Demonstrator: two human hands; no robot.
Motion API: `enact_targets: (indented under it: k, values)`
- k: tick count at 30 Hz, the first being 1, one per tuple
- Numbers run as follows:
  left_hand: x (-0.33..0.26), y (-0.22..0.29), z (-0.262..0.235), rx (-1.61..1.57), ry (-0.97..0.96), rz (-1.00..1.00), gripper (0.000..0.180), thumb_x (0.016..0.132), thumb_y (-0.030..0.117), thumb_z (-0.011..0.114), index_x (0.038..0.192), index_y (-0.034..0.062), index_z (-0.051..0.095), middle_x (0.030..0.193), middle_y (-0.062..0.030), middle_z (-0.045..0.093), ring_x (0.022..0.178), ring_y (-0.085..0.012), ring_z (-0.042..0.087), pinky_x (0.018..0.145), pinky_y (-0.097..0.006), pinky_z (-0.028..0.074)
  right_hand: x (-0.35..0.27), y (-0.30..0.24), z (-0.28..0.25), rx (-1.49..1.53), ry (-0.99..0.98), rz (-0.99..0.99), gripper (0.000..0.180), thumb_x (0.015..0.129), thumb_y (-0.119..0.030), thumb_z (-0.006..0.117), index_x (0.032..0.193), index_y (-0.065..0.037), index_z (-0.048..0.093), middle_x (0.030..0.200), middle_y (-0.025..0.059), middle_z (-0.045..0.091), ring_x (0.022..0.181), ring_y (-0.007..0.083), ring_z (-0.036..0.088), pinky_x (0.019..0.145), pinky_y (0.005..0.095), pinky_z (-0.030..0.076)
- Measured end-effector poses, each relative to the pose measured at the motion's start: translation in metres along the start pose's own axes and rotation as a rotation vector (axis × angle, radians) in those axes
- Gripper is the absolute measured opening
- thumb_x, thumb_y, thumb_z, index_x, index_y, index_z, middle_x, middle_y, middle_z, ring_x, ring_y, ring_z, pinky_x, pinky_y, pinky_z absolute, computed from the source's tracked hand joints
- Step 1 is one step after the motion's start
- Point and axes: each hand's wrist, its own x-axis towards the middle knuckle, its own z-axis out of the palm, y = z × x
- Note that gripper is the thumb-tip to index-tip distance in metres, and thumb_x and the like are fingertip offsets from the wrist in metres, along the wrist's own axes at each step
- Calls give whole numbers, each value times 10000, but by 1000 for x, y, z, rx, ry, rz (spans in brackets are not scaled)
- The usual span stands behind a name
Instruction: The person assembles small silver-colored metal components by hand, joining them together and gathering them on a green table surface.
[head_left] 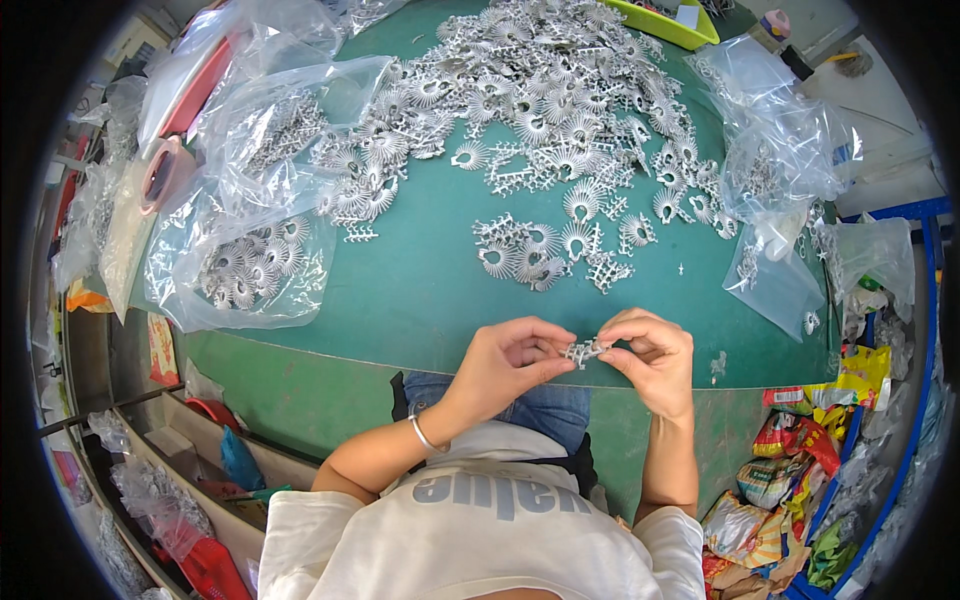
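Note:
A small grey branching metal part [582, 352] is pinched at both ends between my hands, just over the table's near edge. My left hand [515, 362], with a bracelet at its wrist, closes thumb and fingers on the part's left end. The right end sits between the thumb and fingers of my right hand [650, 355]. Just beyond my hands lies a small cluster of grey fan-shaped and branching metal parts [520, 250]. A far larger heap of the same parts [560, 90] spreads across the back of the green table [400, 270].
Clear plastic bags holding metal parts lie at the left [250, 270] and right [765, 180]. A yellow-green tray [665, 25] stands at the back. Drawers [190, 440] are at the lower left, colourful packets [780, 450] at the lower right beside a blue frame [925, 300].

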Motion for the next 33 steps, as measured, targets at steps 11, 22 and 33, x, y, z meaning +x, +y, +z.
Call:
enact_targets:
  k: [11, 22, 33]
  values:
    - [-1, -4, -8, 43, -28, 71, 112, 795, -30, 612, 904, -52, 629, 849, -86, 620, 710, -136, 585, 667, -231, 491, -8, 16, 0, 351, 34, 145, 157, 726, 136, 614, 833, 27, 577, 822, 118, 594, 770, 165, 587, 690, 275, 498]
    - [0, 2, -15, -175, -99, -267, 200, 725, -73, 629, 904, 16, 644, 757, -87, 626, 649, -149, 585, 590, -246, 457, -11, 25, 1, 361, 6, 230, 122, 727, 92, 642, 788, 16, 569, 823, 106, 601, 769, 157, 576, 697, 272, 476]
    - [-1, -4, -19, 748, 301, 451, 271, 723, -117, 591, 950, 27, 627, 712, -105, 549, 620, -213, 527, 558, -282, 433, 28, 16, -12, -758, 344, -173, 170, 744, 6, 627, 913, -7, 639, 865, 83, 609, 818, 201, 545, 703, 302, 439]
